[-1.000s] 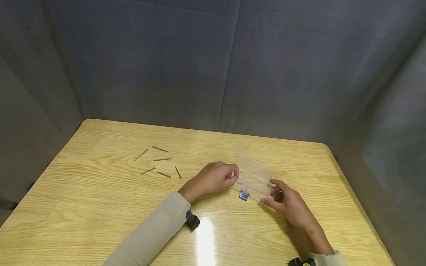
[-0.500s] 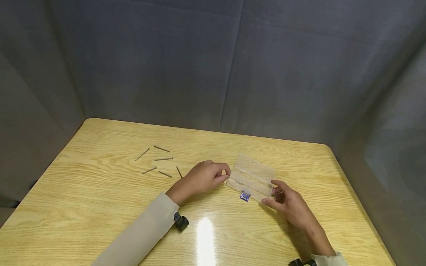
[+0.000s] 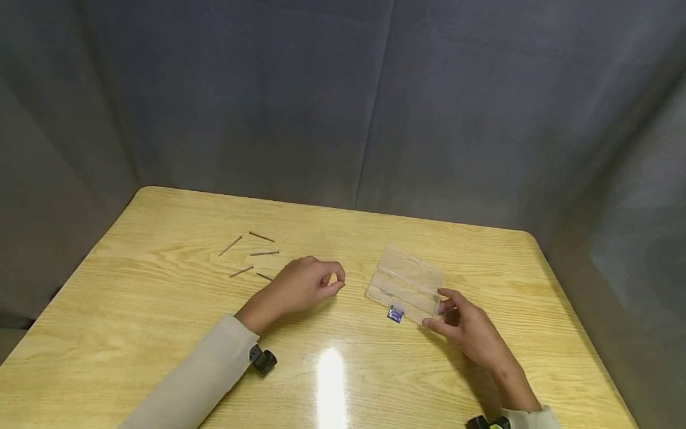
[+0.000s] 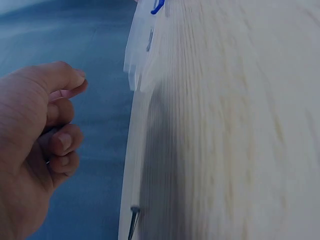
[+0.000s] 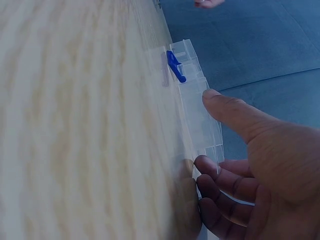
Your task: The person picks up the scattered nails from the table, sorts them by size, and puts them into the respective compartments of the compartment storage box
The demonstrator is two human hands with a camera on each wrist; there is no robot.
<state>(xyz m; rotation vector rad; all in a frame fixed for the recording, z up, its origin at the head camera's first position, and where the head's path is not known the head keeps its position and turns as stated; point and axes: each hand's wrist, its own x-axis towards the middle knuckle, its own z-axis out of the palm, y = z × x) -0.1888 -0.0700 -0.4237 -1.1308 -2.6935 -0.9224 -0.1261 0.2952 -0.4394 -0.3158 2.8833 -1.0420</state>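
a clear plastic case (image 3: pixel 405 285) lies open on the wooden table (image 3: pixel 161 310), right of the middle, with a small blue latch (image 3: pixel 395 314) on its near edge. the right hand (image 3: pixel 467 329) is at the case's near right corner: thumb laid along the edge, fingers curled against the side, holding it in place. in the right wrist view the thumb tip touches the clear wall just past the blue latch (image 5: pixel 175 66). the left hand (image 3: pixel 302 286) rests on the table to the left of the case, well apart from it, its fingers curled in with thumb and forefinger meeting; i cannot tell if anything is pinched between them. in the left wrist view the curled fingers (image 4: pixel 62 145) seem to hold nothing. a few loose nails (image 3: pixel 252 255) lie scattered on the far left part of the table, just beyond the left hand, the closest one near its knuckles.
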